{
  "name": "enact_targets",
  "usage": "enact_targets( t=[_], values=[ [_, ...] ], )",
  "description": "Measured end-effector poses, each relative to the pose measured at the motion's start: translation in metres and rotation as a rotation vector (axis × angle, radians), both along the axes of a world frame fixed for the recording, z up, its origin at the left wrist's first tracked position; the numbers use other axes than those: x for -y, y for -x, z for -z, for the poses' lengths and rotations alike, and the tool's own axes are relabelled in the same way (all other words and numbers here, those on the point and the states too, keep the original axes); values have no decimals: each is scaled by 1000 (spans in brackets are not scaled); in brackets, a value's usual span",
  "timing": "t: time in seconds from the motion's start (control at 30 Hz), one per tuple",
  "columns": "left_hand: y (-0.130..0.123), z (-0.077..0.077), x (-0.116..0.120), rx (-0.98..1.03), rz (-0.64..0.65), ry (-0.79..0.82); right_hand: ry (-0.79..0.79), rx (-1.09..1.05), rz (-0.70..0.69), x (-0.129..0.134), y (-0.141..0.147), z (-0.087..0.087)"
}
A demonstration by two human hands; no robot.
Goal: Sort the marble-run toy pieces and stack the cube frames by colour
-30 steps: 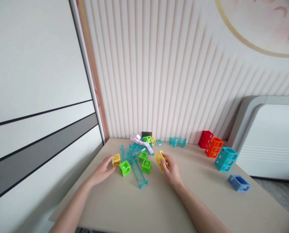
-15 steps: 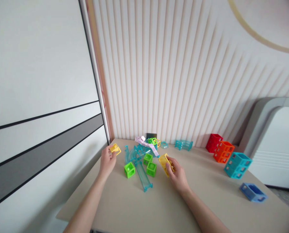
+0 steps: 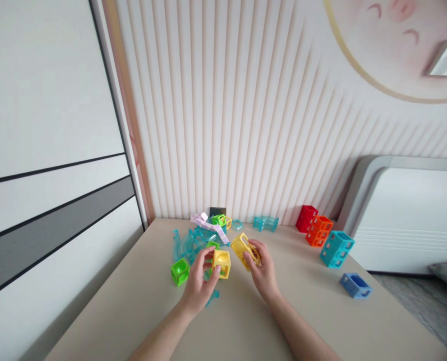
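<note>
Between the thumb and fingers of my left hand (image 3: 200,281) is a yellow cube block (image 3: 222,264) with hollow sides. My right hand (image 3: 261,268) grips a longer yellow block (image 3: 242,250), tilted, with openings in its sides. A small gap separates the two yellow blocks above the table. Left of my left hand, a green cube block (image 3: 180,272) sits on the table. Another green block (image 3: 213,245) shows partly behind my left fingers. My left hand and its cube cover most of a clear teal track piece (image 3: 213,297).
Clear teal track pieces (image 3: 193,244) and a pale lilac track (image 3: 212,228) lie piled at the back. A curved teal piece (image 3: 265,223) rests near the wall. Rightward stand red (image 3: 306,218), orange (image 3: 318,230) and teal (image 3: 337,249) block stacks, with a blue block (image 3: 356,285) nearer.
My left hand has carried its yellow cube rightward, close to the yellow block in my right hand. The view has turned to the right.
</note>
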State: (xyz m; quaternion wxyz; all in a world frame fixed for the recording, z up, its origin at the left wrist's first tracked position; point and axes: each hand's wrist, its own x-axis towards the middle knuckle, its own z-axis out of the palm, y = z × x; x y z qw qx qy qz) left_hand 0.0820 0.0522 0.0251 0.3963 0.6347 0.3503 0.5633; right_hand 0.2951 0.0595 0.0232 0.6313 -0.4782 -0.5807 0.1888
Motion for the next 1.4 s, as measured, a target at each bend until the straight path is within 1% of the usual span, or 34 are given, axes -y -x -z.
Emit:
enact_targets(
  t=[0.13,0.2,0.27,0.6,0.83,0.97,1.07,1.13,1.2,1.33,1.4],
  values=[
    [-6,8,4,68,99,139,77,-173,-84,7,5,-3],
    [-10,10,2,102,108,189,118,-239,-107,9,6,-5],
    [-12,12,0,114,112,220,122,-264,-120,10,6,-6],
    [-12,11,-3,148,125,263,96,-288,-232,13,9,-6],
    [-15,2,3,220,213,337,52,-285,-255,14,10,-9],
    [-16,-4,1,299,183,408,18,-268,-235,13,7,-8],
    [-15,-5,-2,361,157,437,19,-212,-239,13,5,-7],
    [-13,-5,-4,399,160,445,42,-192,-283,13,6,-7],
    [-11,-4,-5,414,168,447,106,-225,-347,14,9,-7],
    [-10,-4,-5,395,175,439,263,-409,-430,14,16,-5],
    [-10,-5,-4,377,194,444,297,-470,-447,12,18,-3]
  ],
)
